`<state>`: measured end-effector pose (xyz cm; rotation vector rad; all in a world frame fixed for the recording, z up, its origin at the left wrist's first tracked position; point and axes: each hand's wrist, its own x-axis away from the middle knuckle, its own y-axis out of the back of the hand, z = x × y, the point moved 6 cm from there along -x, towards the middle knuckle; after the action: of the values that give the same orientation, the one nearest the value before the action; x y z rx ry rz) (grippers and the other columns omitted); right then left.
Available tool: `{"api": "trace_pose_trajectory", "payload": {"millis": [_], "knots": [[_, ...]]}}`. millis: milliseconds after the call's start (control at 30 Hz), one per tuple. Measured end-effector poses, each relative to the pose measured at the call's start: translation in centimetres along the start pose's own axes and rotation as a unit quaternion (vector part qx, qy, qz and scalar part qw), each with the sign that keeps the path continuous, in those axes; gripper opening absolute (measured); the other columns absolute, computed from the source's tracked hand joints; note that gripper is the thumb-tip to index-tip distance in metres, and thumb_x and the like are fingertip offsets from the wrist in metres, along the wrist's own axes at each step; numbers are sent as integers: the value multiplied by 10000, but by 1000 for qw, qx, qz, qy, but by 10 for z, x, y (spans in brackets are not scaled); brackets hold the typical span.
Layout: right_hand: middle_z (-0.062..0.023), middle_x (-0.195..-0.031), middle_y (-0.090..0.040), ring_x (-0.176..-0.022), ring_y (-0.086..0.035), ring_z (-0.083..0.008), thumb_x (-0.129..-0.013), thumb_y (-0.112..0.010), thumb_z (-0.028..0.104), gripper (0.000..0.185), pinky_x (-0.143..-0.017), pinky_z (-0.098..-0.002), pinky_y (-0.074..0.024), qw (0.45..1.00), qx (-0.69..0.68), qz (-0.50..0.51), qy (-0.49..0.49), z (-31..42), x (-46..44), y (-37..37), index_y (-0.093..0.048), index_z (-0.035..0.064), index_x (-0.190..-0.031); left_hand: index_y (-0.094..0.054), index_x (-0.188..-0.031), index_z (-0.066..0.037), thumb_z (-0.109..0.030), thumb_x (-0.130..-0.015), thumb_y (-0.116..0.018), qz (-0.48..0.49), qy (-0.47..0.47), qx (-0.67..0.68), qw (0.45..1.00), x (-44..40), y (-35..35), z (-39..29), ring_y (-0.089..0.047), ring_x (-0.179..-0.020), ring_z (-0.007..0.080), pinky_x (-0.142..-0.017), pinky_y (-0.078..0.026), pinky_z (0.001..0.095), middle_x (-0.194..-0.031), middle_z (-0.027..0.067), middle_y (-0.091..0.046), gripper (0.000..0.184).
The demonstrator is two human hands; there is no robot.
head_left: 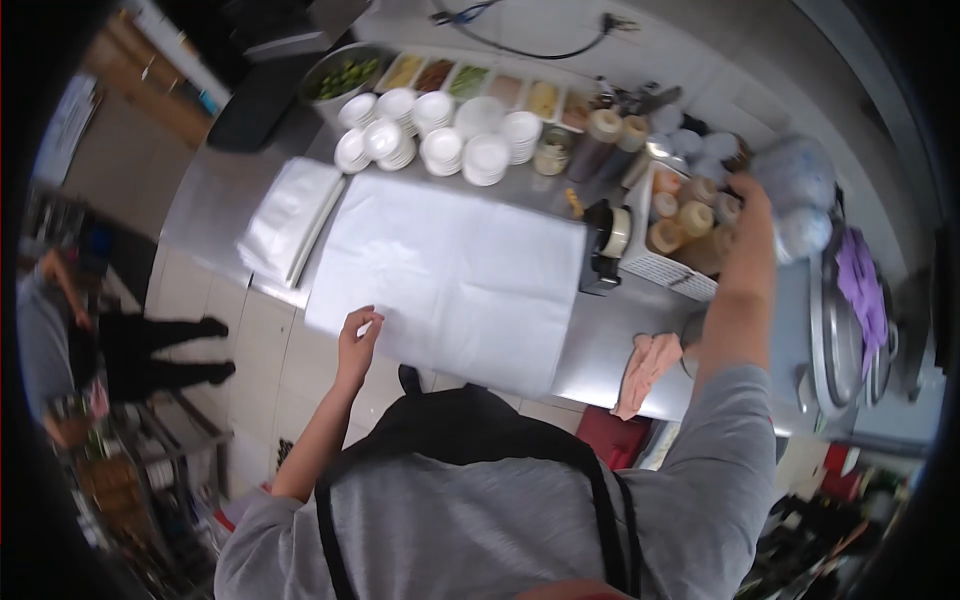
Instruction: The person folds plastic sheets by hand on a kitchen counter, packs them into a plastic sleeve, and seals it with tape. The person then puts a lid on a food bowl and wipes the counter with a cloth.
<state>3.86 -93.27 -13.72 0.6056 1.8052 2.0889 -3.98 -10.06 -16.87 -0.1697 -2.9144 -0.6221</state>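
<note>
My left hand [357,340] is at the front edge of a large white sheet [460,270] on the steel counter. Its fingers are loosely curled, with a gap showing between them and nothing visible held. My right hand [752,192] reaches to the far right side of a white basket [668,272]. Several squeeze bottles [695,218] stand inside that basket. The right fingertips are partly hidden by the hand, so I cannot make out whether they grip anything. Plastic-wrapped goods [795,190] are just right of this hand.
Stacks of small white dishes [442,150] stand behind the sheet, before a row of food containers [470,80]. Folded white sheets [290,220] lie left, a black tape dispenser [603,250] right. An orange cloth [648,372] lies near the front edge. Another person [110,340] stands far left.
</note>
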Motion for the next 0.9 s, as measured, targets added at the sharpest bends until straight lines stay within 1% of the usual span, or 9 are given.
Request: {"api": "trace_pose_trajectory", "payload": {"millis": [67,100,167,233,333,433,600,767,900], "knots": [[-63,-781,-585,-686,-535,-216,-776,-522,314,284,-603,-394,-427,929,-311,110,-168,-16,20,-6,-590,48,-850,-600,-846,-29,-127,-811,-547,-42,14,23,999,4,14,29,-464,-1059,187,-878,-359,310,-1086,109,-522,117],[-80,-818,-586,-727,-540,-230,-789,-505,297,276,-632,-387,-430,939,-283,113,-158,-15,18,-1,-593,47,-868,-599,-860,-41,-137,-805,-557,-42,-10,7,999,6,19,42,-478,-1040,191,-832,-387,319,-1085,103,-522,119],[-112,-891,-589,-807,-550,-259,-815,-469,262,269,-690,-375,-436,984,161,40,59,-4,8,25,-599,45,-905,-599,-873,-53,-148,-800,-566,-61,-20,-9,998,13,36,55,-491,-1021,196,-787,-414,328,-1084,97,-523,125],[-144,-964,-591,-888,-559,-287,-841,-433,228,273,-748,-362,-442,914,365,-88,152,31,38,63,-605,42,-943,-600,-863,-56,-151,-793,-575,-68,6,14,998,22,38,58,-513,-985,189,-744,-434,309,-1058,85,-538,121],[-143,-999,-602,-915,-580,-260,-858,-453,216,267,-767,-316,-448,948,46,-307,64,136,143,121,-610,44,-988,-603,-851,-63,-150,-792,-572,-65,25,23,997,34,47,65,-521,-965,179,-699,-447,295,-1043,86,-545,110],[-108,-970,-624,-885,-587,-184,-846,-528,221,284,-768,-264,-439,862,-263,-414,131,237,243,117,-596,19,-1032,-596,-851,-63,-149,-818,-552,-61,14,35,997,50,63,74,-511,-964,151,-710,-440,280,-1069,77,-536,103],[-91,-889,-629,-816,-583,-157,-840,-506,73,147,-769,-258,-433,843,-451,-186,226,425,398,18,-604,-8,-912,-598,-854,-69,-140,-824,-543,-87,10,7,996,91,109,134,-524,-926,155,-680,-446,266,-1066,77,-534,94],[-100,-890,-610,-738,-579,-214,-793,-558,84,141,-711,-282,-449,808,-390,140,419,554,562,-158,-619,34,-910,-598,-847,-57,-134,-803,-555,-95,38,-26,994,153,128,245,-539,-878,183,-682,-449,285,-1011,94,-551,99],[-131,-854,-610,-799,-572,-289,-796,-527,175,193,-686,-346,-449,778,-308,359,414,575,645,-294,-616,42,-903,-618,-787,-81,-159,-729,-561,73,159,-64,982,234,72,338,-567,-802,321,-692,-453,388,-831,194,-574,112]]}}
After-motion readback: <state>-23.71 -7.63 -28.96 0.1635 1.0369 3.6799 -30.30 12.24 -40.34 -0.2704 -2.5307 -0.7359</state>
